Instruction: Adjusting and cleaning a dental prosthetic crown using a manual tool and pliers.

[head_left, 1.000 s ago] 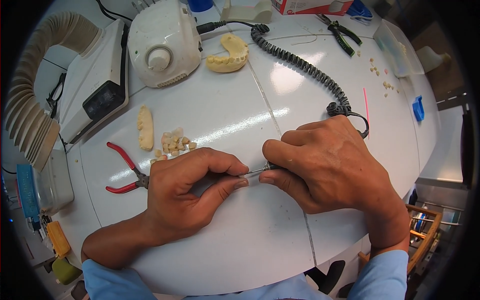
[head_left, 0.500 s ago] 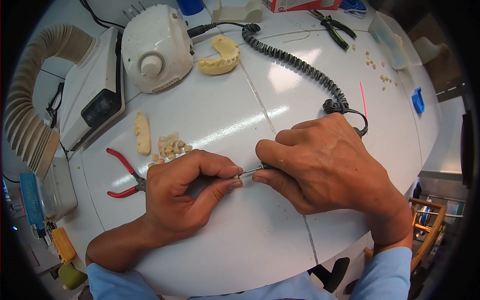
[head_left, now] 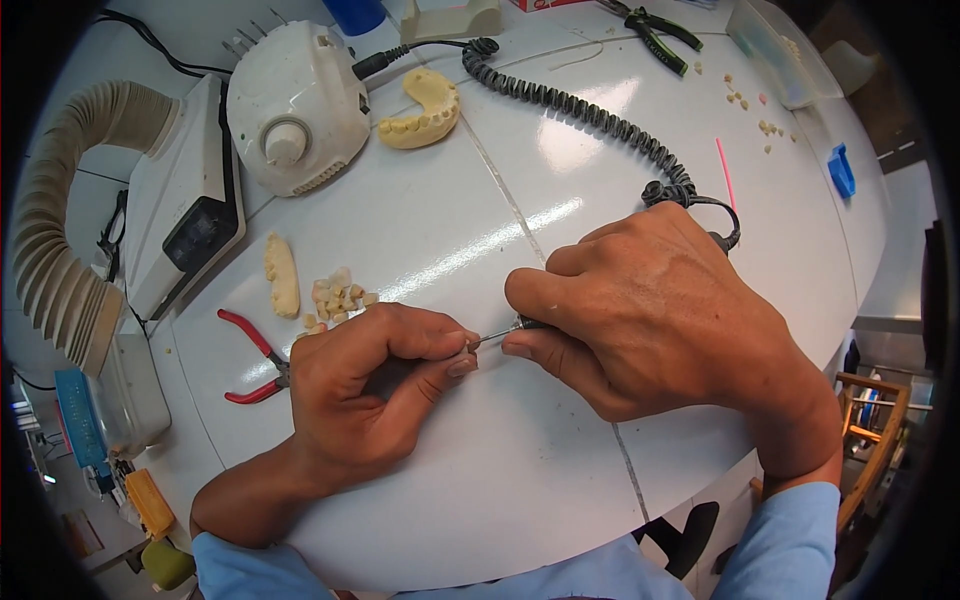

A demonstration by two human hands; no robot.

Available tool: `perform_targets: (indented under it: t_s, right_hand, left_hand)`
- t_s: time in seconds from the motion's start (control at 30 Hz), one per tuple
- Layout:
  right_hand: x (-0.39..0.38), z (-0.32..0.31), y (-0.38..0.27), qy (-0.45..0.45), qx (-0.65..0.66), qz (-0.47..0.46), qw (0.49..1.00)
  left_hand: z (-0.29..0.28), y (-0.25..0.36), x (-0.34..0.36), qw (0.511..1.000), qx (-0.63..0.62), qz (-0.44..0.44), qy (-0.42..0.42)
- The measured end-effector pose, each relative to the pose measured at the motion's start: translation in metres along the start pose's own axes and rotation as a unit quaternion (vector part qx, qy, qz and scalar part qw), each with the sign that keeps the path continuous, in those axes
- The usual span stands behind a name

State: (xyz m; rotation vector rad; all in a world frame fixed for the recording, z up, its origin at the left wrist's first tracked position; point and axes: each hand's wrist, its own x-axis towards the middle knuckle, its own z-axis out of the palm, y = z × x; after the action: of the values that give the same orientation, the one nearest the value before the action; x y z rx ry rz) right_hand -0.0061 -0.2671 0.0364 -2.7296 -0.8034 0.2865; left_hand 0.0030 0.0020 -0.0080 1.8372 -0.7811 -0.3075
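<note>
My right hand (head_left: 640, 320) is closed around a dark rotary handpiece (head_left: 527, 322), mostly hidden by the fingers. Its thin metal bur (head_left: 496, 335) points left and reaches the fingertips of my left hand (head_left: 365, 385). There, thumb and forefinger are pinched together at the bur's tip; whatever sits between them is too small and covered to name. Just beyond the left hand lies a pile of small cream tooth pieces (head_left: 335, 297). Red-handled pliers (head_left: 258, 350) lie to its left, partly behind the hand. A coiled black cord (head_left: 580, 102) runs from the handpiece to a white control unit (head_left: 295, 110).
A yellowish dental cast (head_left: 430, 118) stands beside the control unit, and a long cream piece (head_left: 282, 278) lies left of the tooth pile. At left is a suction box (head_left: 180, 210) with a ribbed hose (head_left: 45, 240). Black-green pliers (head_left: 655, 40) and a clear tub (head_left: 772, 60) sit far right.
The view has shifted and turned slightly. Both hands keep nearly the same grip and position against each other, with the bur still at the left fingertips.
</note>
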Motion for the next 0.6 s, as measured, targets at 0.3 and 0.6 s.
perform_targets:
  t_s: [0.3,0.6]
  right_hand:
    - [0.0003,0.0006,0.0008,0.006,0.011,-0.004,1.0]
    - [-0.0003,0.0012,0.0036,-0.005,0.021,-0.006,1.0]
  left_hand:
    - [0.0012,-0.0037,-0.0012,1.0,-0.014,0.012,-0.002]
    - [0.0035,-0.002,-0.0015,0.999,-0.042,-0.001,0.003]
